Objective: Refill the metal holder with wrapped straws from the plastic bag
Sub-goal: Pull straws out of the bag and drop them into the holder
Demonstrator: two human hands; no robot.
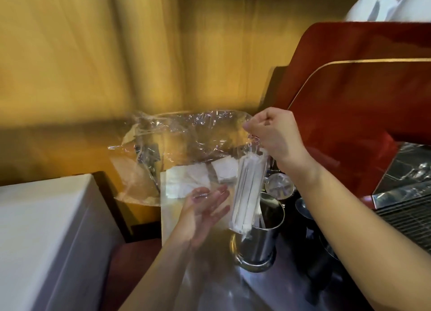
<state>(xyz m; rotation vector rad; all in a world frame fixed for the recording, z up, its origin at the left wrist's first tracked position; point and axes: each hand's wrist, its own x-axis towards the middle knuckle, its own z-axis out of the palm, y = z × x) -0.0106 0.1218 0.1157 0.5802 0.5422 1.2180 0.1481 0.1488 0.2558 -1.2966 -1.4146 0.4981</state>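
Note:
My right hand [277, 135] pinches the top corner of a clear plastic bag [186, 135] and holds it up in the air. A bundle of white wrapped straws [248, 191] hangs upright in the bag's lower corner, right over the mouth of the shiny metal holder [268, 238] on the counter. A few straw ends show inside the holder. My left hand [205, 212] is open, fingers spread, just left of the straw bundle and behind a fold of the bag; I cannot tell if it touches the plastic.
A red espresso machine [349, 124] fills the right side, with its drip grate [405, 219] below. Dark metal pitchers [310, 219] stand right of the holder. A white box [46, 236] sits at left, white napkins [186, 180] behind the bag, wooden wall beyond.

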